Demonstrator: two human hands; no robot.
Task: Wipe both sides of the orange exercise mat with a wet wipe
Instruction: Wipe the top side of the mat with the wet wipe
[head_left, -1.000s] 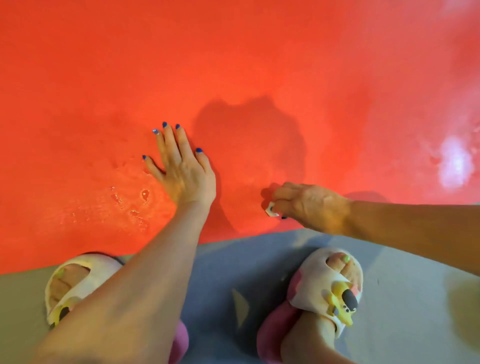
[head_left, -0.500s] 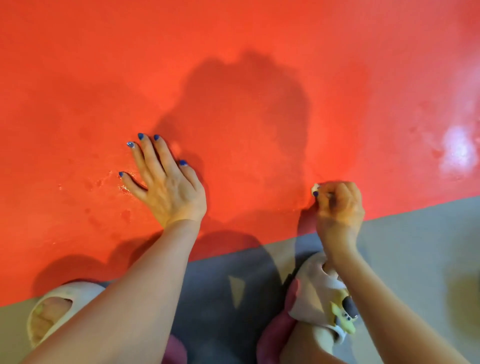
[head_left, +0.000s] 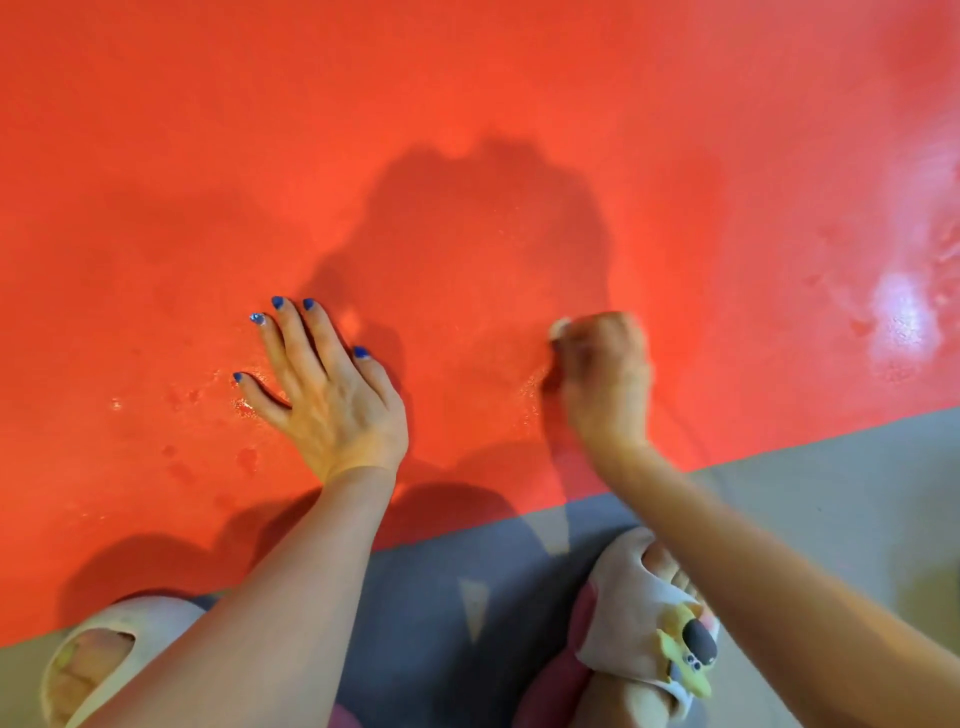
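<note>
The orange exercise mat (head_left: 467, 130) fills the upper part of the view, with wet patches and droplets on it. My left hand (head_left: 322, 384) lies flat on the mat near its front edge, fingers spread, blue nails showing. To its right, my right hand (head_left: 605, 374) is curled into a fist and pressed on the mat, blurred by motion. A small bit of white wet wipe (head_left: 560, 327) peeks out at the fingertips; most of it is hidden inside the fist.
The grey floor (head_left: 831, 493) runs along the mat's front edge. My two feet in white-and-pink slippers stand on it: left slipper (head_left: 124, 639), right slipper (head_left: 639, 618) with a yellow and black ornament. A bright light glare (head_left: 904, 312) lies on the mat's right.
My right hand has moved with the wipe from the mat's front edge farther onto the mat, away from me. My left hand stays flat on the mat.
</note>
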